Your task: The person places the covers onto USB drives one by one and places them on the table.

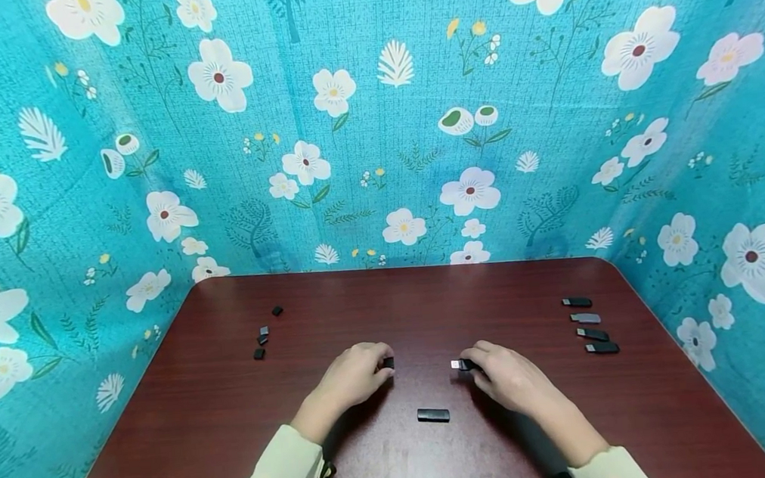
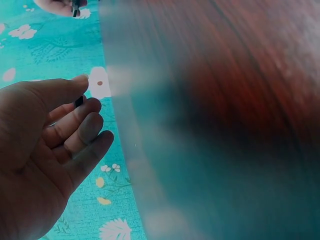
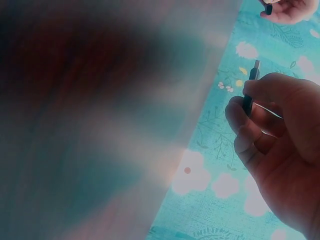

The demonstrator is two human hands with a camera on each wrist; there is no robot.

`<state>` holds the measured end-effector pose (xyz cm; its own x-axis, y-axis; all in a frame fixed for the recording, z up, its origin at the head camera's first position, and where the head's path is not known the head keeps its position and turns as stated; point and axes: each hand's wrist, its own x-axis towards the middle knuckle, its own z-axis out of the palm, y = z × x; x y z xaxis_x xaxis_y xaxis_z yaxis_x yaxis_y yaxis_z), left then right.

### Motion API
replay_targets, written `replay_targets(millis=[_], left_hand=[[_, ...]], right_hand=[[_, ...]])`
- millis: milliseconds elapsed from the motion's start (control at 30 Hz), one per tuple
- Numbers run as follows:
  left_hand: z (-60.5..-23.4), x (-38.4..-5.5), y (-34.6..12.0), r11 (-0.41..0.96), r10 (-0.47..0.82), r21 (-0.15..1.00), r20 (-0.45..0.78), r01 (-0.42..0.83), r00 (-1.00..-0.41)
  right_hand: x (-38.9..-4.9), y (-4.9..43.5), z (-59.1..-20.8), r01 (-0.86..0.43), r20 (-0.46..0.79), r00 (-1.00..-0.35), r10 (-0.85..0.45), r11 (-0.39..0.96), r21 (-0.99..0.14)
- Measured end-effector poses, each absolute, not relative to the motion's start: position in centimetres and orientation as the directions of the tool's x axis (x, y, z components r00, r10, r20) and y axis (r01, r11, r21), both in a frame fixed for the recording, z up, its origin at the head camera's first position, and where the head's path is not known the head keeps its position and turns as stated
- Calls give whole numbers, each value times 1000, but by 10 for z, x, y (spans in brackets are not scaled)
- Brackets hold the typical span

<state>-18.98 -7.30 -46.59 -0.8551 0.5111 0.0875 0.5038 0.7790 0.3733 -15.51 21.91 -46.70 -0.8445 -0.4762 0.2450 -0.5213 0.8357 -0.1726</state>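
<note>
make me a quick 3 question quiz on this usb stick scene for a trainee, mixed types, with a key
1. True or false: the left hand is empty.
2. How many loose sticks lie toward the right edge of the table in the head view?
3. Fill in the blank: the right hand holds a USB stick whose metal plug points toward the ____ hand.

Key:
1. False; it pinches a small black piece.
2. Four.
3. left
</note>
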Motion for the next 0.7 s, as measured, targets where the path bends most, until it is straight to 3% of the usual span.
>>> replay_targets(millis=[700], left_hand=[[-467, -189, -60, 770, 538, 352, 91, 533, -838]], right_hand=[[-156, 206, -467, -569, 242, -816, -525, 804, -175]])
